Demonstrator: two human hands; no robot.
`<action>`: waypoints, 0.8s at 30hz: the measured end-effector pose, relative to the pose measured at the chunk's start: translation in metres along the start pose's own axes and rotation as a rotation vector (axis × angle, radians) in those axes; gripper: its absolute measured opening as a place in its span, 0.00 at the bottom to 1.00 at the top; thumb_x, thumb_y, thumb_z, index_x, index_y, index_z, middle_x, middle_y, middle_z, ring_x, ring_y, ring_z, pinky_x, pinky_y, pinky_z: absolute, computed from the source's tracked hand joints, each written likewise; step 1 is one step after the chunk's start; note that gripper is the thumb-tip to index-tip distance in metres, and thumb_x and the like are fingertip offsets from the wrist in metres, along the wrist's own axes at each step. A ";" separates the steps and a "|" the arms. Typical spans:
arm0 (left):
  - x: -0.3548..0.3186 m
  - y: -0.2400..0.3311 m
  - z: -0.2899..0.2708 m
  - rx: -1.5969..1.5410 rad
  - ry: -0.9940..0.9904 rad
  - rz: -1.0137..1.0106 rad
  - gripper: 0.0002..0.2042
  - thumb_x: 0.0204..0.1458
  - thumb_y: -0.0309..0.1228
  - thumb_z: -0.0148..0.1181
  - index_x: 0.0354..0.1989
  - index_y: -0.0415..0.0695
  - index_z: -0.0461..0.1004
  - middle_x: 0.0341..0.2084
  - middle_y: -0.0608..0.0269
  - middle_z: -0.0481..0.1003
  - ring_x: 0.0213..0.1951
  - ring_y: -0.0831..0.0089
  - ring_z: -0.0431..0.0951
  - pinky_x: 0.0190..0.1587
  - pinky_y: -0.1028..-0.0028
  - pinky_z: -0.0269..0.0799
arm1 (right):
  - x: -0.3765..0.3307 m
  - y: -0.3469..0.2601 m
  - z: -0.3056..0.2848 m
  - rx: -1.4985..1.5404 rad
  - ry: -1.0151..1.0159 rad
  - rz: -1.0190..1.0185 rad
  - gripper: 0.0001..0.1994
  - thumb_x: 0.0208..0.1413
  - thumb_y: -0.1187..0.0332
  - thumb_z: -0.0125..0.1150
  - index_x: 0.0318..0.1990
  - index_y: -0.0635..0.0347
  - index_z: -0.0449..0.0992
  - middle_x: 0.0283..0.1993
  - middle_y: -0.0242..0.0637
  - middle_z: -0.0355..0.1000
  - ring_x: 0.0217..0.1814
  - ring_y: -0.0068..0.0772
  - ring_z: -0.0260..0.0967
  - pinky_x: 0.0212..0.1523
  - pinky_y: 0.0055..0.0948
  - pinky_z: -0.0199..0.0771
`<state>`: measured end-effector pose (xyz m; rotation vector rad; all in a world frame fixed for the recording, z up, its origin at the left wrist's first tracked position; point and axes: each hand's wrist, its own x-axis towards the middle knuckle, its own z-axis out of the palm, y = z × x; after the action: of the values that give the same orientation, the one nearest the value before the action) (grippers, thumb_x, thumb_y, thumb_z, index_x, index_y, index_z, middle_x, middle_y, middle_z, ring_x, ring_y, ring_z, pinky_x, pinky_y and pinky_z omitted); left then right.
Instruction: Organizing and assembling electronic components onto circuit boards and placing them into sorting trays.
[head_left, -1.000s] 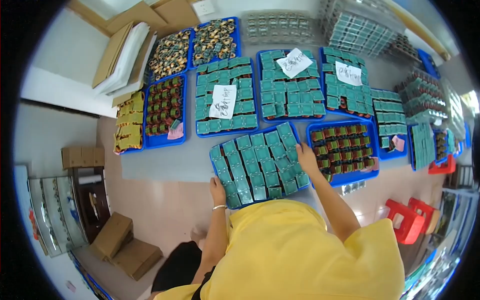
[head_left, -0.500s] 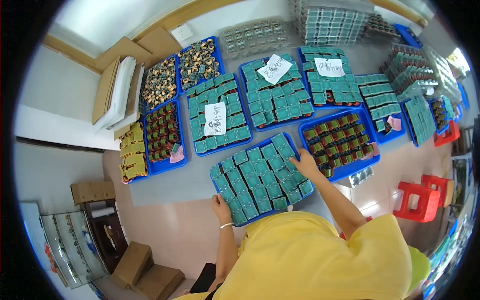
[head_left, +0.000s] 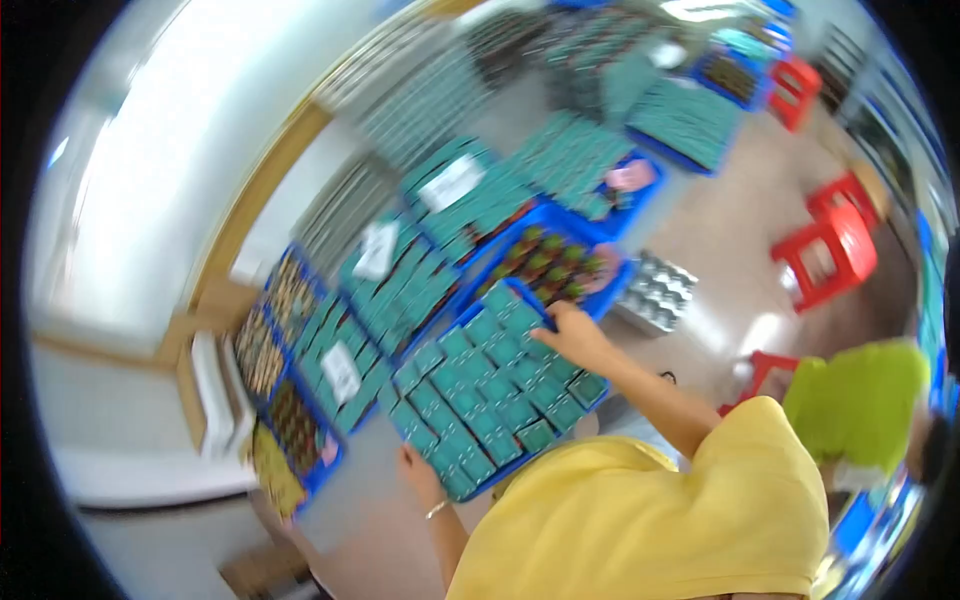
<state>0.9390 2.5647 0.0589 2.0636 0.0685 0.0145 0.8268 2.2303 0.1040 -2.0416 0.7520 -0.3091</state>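
My hands hold a blue tray (head_left: pixel 492 483) by opposite sides, in front of my yellow shirt. Rows of green circuit-board pieces (head_left: pixel 490 385) fill it, some sitting slightly askew. My left hand (head_left: pixel 420 476) grips the near-left edge, its fingers partly hidden by the tray. On the right edge, my right hand (head_left: pixel 580 335) has its thumb over the rim and its other fingers mostly out of sight underneath. Just beyond the held tray is another blue tray (head_left: pixel 614 282) with rows of dark red and yellow-green wound coils (head_left: pixel 550 262).
More blue trays of green-topped pieces line the table, several bearing white paper slips (head_left: pixel 452 183). Clear plastic packs (head_left: pixel 420 105) are stacked behind. Red stools (head_left: pixel 835 250) and a lime-green shape (head_left: pixel 860 405) stand to the right. A silvery stack (head_left: pixel 662 288) sits beside the table.
My view has swung to the right, so the table appears tilted and blurred. The held tray has turned along with me, still in both hands.
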 end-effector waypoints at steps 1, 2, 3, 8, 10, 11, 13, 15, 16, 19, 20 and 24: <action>-0.005 0.008 0.006 0.020 -0.075 0.030 0.13 0.57 0.34 0.43 0.25 0.37 0.62 0.20 0.65 0.62 0.26 0.76 0.59 0.30 0.74 0.58 | -0.009 0.011 -0.018 0.027 0.057 0.020 0.21 0.44 0.56 0.61 0.35 0.68 0.69 0.37 0.53 0.68 0.41 0.52 0.66 0.41 0.41 0.66; -0.011 0.017 0.006 0.046 -0.132 0.055 0.13 0.57 0.34 0.43 0.26 0.36 0.63 0.20 0.65 0.62 0.26 0.76 0.59 0.30 0.73 0.59 | -0.021 0.010 -0.040 0.007 0.056 0.025 0.21 0.44 0.56 0.61 0.36 0.68 0.69 0.37 0.53 0.68 0.41 0.52 0.66 0.41 0.42 0.66; -0.022 0.037 0.012 0.071 -0.212 0.135 0.13 0.57 0.33 0.43 0.25 0.37 0.62 0.19 0.66 0.61 0.25 0.76 0.58 0.30 0.74 0.58 | -0.034 0.019 -0.063 -0.023 0.101 0.013 0.21 0.44 0.56 0.61 0.36 0.68 0.69 0.36 0.53 0.68 0.41 0.52 0.66 0.42 0.42 0.66; -0.112 0.121 0.113 0.124 -0.378 0.236 0.13 0.57 0.33 0.44 0.26 0.35 0.64 0.22 0.62 0.66 0.26 0.75 0.60 0.31 0.73 0.60 | -0.087 0.081 -0.219 -0.006 0.231 0.210 0.22 0.45 0.57 0.60 0.36 0.70 0.68 0.39 0.54 0.67 0.42 0.53 0.66 0.44 0.41 0.66; -0.129 0.134 0.152 0.132 -0.486 0.176 0.13 0.56 0.32 0.45 0.25 0.35 0.64 0.21 0.60 0.67 0.26 0.74 0.60 0.30 0.73 0.60 | -0.107 0.103 -0.269 -0.020 0.303 0.274 0.22 0.45 0.57 0.60 0.37 0.71 0.68 0.39 0.54 0.67 0.43 0.53 0.66 0.44 0.41 0.67; -0.140 0.148 0.175 0.123 -0.533 0.206 0.13 0.56 0.32 0.45 0.25 0.35 0.64 0.21 0.60 0.67 0.26 0.74 0.60 0.30 0.73 0.60 | -0.118 0.113 -0.296 -0.027 0.316 0.331 0.22 0.45 0.57 0.60 0.37 0.70 0.68 0.39 0.54 0.67 0.43 0.53 0.66 0.44 0.41 0.67; -0.179 0.178 0.224 0.194 -0.677 0.317 0.13 0.55 0.31 0.45 0.22 0.36 0.63 0.19 0.61 0.64 0.24 0.75 0.59 0.28 0.72 0.60 | -0.143 0.153 -0.339 -0.042 0.382 0.418 0.21 0.45 0.57 0.60 0.35 0.70 0.69 0.38 0.54 0.67 0.43 0.52 0.66 0.44 0.41 0.67; -0.211 0.204 0.278 0.156 -0.744 0.340 0.13 0.55 0.31 0.45 0.22 0.36 0.62 0.18 0.62 0.63 0.24 0.75 0.59 0.28 0.73 0.59 | -0.162 0.177 -0.386 -0.036 0.463 0.479 0.21 0.44 0.56 0.60 0.34 0.70 0.70 0.38 0.53 0.68 0.42 0.52 0.66 0.43 0.41 0.67; -0.225 0.217 0.300 0.144 -0.782 0.343 0.13 0.55 0.31 0.45 0.21 0.36 0.61 0.17 0.63 0.62 0.23 0.75 0.58 0.27 0.73 0.59 | -0.173 0.187 -0.406 -0.011 0.504 0.531 0.21 0.44 0.56 0.61 0.33 0.70 0.70 0.37 0.53 0.68 0.42 0.52 0.67 0.43 0.42 0.67; -0.278 0.264 0.392 0.095 -0.917 0.337 0.13 0.55 0.29 0.45 0.20 0.37 0.61 0.16 0.64 0.60 0.23 0.76 0.57 0.27 0.73 0.58 | -0.194 0.236 -0.469 0.047 0.589 0.708 0.22 0.43 0.56 0.61 0.39 0.68 0.73 0.39 0.53 0.71 0.42 0.50 0.69 0.44 0.38 0.68; -0.293 0.279 0.416 0.091 -0.960 0.369 0.13 0.55 0.29 0.46 0.20 0.37 0.61 0.16 0.65 0.60 0.23 0.77 0.58 0.27 0.73 0.58 | -0.197 0.250 -0.485 0.051 0.609 0.717 0.22 0.43 0.56 0.61 0.39 0.68 0.73 0.39 0.53 0.71 0.42 0.50 0.69 0.44 0.38 0.68; -0.337 0.311 0.551 0.073 -1.035 0.412 0.12 0.55 0.28 0.45 0.20 0.36 0.62 0.16 0.64 0.61 0.23 0.78 0.58 0.27 0.73 0.58 | -0.188 0.319 -0.565 0.048 0.826 0.757 0.21 0.41 0.59 0.63 0.35 0.70 0.74 0.35 0.53 0.72 0.39 0.49 0.70 0.42 0.38 0.69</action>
<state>0.6379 1.9148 0.0776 1.8917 -0.9918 -0.7949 0.2809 1.8365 0.1661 -1.3915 1.9105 -0.7169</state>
